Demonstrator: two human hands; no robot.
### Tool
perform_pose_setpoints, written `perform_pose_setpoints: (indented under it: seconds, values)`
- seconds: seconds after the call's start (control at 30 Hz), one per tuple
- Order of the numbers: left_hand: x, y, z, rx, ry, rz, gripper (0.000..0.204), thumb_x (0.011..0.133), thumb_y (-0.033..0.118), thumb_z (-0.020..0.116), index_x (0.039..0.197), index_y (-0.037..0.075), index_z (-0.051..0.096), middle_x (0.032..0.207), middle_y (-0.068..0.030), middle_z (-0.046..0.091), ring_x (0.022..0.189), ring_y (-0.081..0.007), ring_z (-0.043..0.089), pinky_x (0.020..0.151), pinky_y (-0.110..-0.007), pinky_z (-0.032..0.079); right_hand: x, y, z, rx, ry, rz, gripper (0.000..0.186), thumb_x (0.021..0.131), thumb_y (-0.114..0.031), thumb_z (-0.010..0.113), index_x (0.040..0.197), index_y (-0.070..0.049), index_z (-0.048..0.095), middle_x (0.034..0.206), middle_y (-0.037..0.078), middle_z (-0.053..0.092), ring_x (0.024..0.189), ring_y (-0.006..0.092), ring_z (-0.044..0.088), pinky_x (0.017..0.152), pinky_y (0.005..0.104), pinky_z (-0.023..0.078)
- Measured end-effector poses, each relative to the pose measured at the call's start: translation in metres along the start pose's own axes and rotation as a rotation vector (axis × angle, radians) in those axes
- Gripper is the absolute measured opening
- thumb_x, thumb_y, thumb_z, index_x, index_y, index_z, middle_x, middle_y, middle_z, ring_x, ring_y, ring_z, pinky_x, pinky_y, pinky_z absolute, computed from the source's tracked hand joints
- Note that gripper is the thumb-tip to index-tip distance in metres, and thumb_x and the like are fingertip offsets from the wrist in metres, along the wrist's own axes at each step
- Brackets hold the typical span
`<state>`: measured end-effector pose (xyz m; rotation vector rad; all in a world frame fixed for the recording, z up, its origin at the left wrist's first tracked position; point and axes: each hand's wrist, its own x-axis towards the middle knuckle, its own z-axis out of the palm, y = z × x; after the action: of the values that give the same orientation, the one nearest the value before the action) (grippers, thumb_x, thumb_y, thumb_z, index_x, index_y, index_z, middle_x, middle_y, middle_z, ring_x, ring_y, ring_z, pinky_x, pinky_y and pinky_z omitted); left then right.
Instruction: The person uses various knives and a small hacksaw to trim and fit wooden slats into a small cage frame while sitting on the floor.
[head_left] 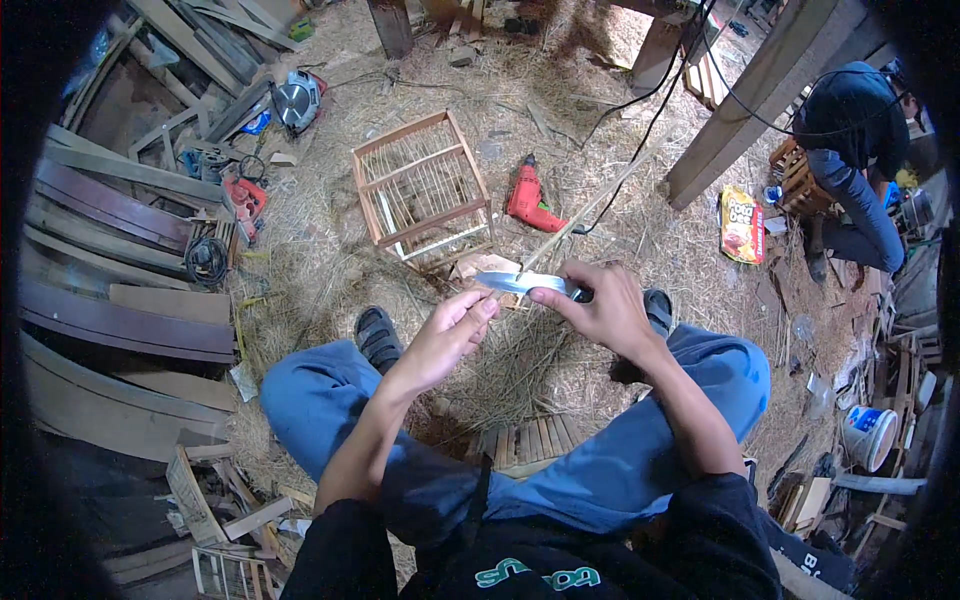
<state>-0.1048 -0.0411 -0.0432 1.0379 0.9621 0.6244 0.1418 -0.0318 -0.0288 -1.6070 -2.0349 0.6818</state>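
Observation:
My right hand grips a knife with a wide, shiny blade, which lies crosswise against a long, pale, thin wooden strip. My left hand pinches at the strip's lower end, just below the blade's tip; the exact contact is small. The strip rises from there toward the upper right. Beneath the knife is a light wood piece on the straw. Beyond my hands stand a wooden slatted cage frame and, to its right, a red drill lying on its side.
A co-worker bends at the right beside a post. A colourful bag and white bucket lie right. A circular saw, red tool and stacked boards line the left. Black cables hang at upper right.

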Motion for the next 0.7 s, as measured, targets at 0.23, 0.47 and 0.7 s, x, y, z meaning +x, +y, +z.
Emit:
perform_pose_setpoints:
  seconds: [0.23,0.47,0.7]
  values:
    - [-0.002,0.000,-0.003,0.066,-0.107,0.004,0.032,0.104,0.039,0.052,0.111,0.009,0.057,0.076,0.0086,0.040,0.066,-0.0020,0.035,0.056,-0.018,0.029,-0.010,0.007,-0.005,-0.092,0.045,-0.088,0.049,0.084,-0.059,0.069,0.083,-0.010,0.072,0.051,0.015,0.055,0.050,0.0346,0.061,0.050,0.0438,0.045]
    - [-0.001,-0.003,-0.012,0.582,-0.071,0.002,0.036,0.105,0.035,0.051,0.123,0.004,0.056,0.084,0.0054,0.052,0.075,-0.0068,0.049,0.065,-0.024,0.042,-0.013,0.013,-0.005,-0.146,0.048,-0.186,0.047,0.082,-0.056,0.073,0.078,-0.010,0.069,0.053,0.010,0.055,0.049,0.0318,0.060,0.049,0.0412,0.044]
    - [0.011,-0.012,-0.002,0.323,-0.054,0.171,0.037,0.106,0.035,0.050,0.119,0.001,0.056,0.086,0.0024,0.056,0.076,-0.0094,0.051,0.069,-0.028,0.045,-0.008,0.012,-0.005,-0.135,0.055,-0.129,0.050,0.087,-0.061,0.065,0.087,-0.011,0.070,0.053,0.012,0.059,0.050,0.0326,0.062,0.050,0.0435,0.046]
